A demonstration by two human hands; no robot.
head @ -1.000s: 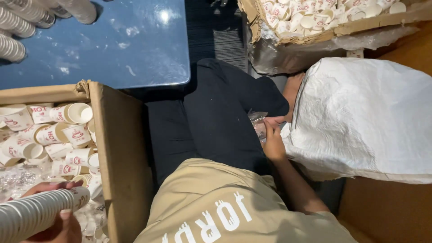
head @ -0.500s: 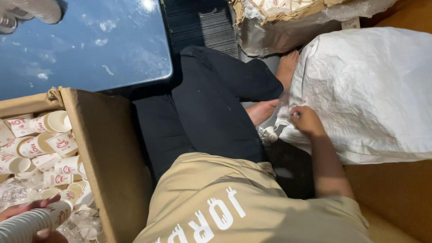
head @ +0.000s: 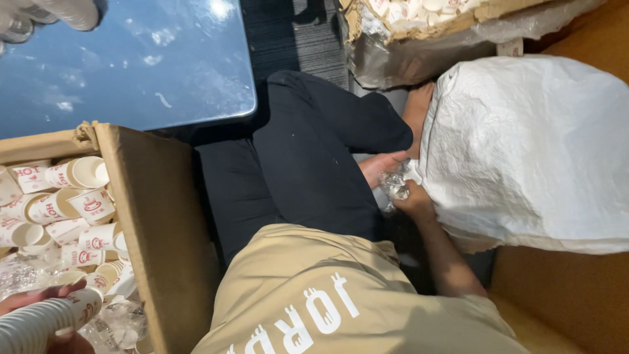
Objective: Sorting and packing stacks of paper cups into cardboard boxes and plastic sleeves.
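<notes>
**Seated worker with a cup stack and a plastic wrapper**

The left hand [head: 39, 321], low at the left edge of the head view, was wrapped around a long stack of nested paper cups [head: 46, 322] lying sideways over the open cardboard box [head: 157, 229]; only part of the hand showed. The box held loose white cups with red print [head: 72, 203] and scraps of clear film. The right hand [head: 414, 200] was closed on a crumpled clear plastic wrapper [head: 395, 183], pinching it at the edge of a large white woven sack [head: 531, 151]. The wrapper lay just beside the person's bare foot [head: 383, 164]. A blue table [head: 124, 65] stood above the box, and a second carton of cups [head: 419, 16] sat at the top.
</notes>
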